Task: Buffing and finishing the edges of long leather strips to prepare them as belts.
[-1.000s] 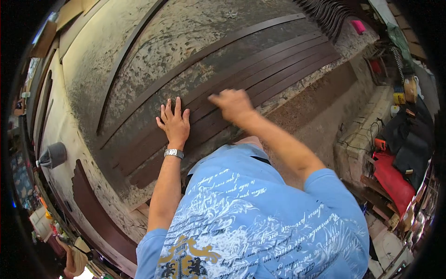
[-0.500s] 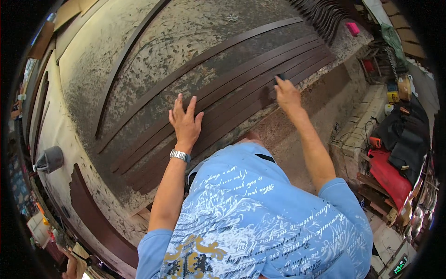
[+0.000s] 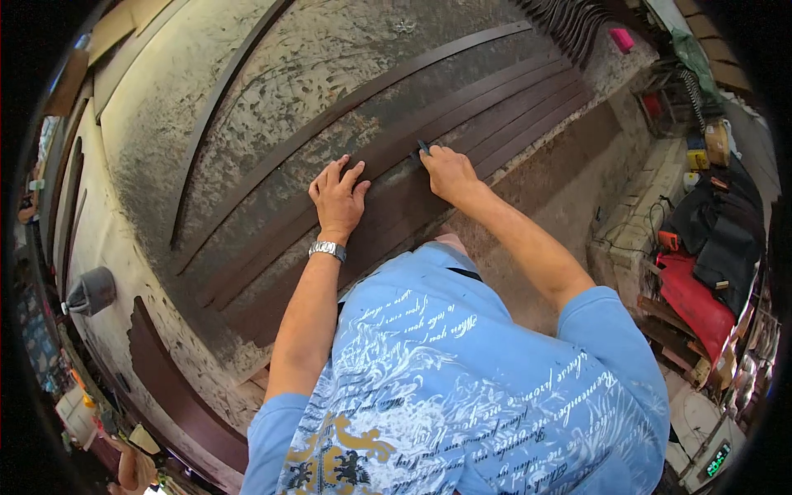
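Note:
Several long, dark brown leather-like strips point(image 3: 487, 122) lie side by side across the worktable point(image 3: 157, 177). Flat on them rests my left hand point(image 3: 338, 202), its fingers spread and holding nothing; a metal watch is on that wrist. Farther right, my right hand point(image 3: 452, 175) pinches a small dark tool point(image 3: 422, 150) against the strips. Its exact kind is mostly hidden by the fingers. Beyond my hands, a separate curved strip point(image 3: 363, 89) and another one point(image 3: 216, 111) lie apart on the stained table top.
A bundle of wavy dark strips point(image 3: 569, 29) sits at the far right, near a pink block point(image 3: 621, 40). To the left are a grey bucket point(image 3: 92, 290) and a wide brown piece point(image 3: 177, 384). Red and black material point(image 3: 701, 301) lies right. Another person's arm point(image 3: 128, 462) shows lower left.
My right hand has moved left along the strips with the dark tool, coming closer to my left hand. The left hand has shifted slightly right, still spread on the strips.

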